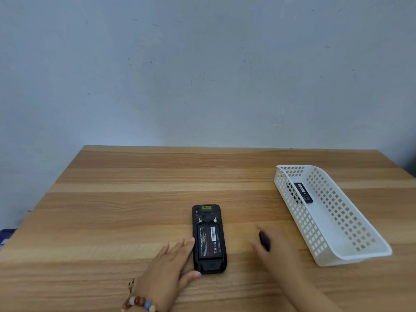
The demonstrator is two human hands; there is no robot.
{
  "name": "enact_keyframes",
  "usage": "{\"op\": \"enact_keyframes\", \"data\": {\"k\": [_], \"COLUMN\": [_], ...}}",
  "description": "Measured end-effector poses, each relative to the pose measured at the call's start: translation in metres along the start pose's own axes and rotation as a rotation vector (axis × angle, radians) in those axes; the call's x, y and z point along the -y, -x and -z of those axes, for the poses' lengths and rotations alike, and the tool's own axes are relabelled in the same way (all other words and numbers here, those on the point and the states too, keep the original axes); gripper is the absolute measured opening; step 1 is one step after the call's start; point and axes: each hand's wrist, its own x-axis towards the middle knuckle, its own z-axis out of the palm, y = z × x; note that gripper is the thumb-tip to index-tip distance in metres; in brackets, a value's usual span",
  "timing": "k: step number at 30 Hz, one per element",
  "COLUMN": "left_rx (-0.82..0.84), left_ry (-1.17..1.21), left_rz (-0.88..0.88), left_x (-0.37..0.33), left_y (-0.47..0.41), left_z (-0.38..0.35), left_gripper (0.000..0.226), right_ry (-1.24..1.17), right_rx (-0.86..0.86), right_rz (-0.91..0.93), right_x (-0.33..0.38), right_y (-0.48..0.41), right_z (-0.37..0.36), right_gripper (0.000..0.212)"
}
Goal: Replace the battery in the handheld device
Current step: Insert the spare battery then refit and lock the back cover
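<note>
The black handheld device [209,238] lies face down on the wooden table [135,199] with its back uncovered. A black battery [208,242] with a white barcode label sits in its compartment. My left hand [166,266] rests flat on the table against the device's left side, fingers spread, thumb at the lower left corner. My right hand [276,248], blurred, is right of the device and holds a small black piece [264,240], seemingly the back cover. A second black battery [302,192] lies in the white basket [333,251].
The white perforated basket stands at the right of the table, angled from the back toward the front right. A bead bracelet [139,302] is on my left wrist. A pale wall rises behind the table's far edge [225,147].
</note>
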Motion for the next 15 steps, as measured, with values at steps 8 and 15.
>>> {"op": "enact_keyframes", "data": {"k": [8, 15], "left_rx": [-0.120, -0.114], "left_ry": [-0.008, -0.026], "left_rz": [-0.013, -0.032], "left_x": [0.004, 0.002], "left_y": [0.003, 0.001], "left_z": [-0.005, -0.003], "left_gripper": [0.069, 0.068], "right_ry": [0.255, 0.225], "right_rx": [0.008, -0.040], "right_rz": [-0.243, -0.213], "right_x": [-0.028, -0.024], "right_y": [-0.001, -0.002], "right_z": [0.000, 0.001], "right_gripper": [0.082, 0.054]}}
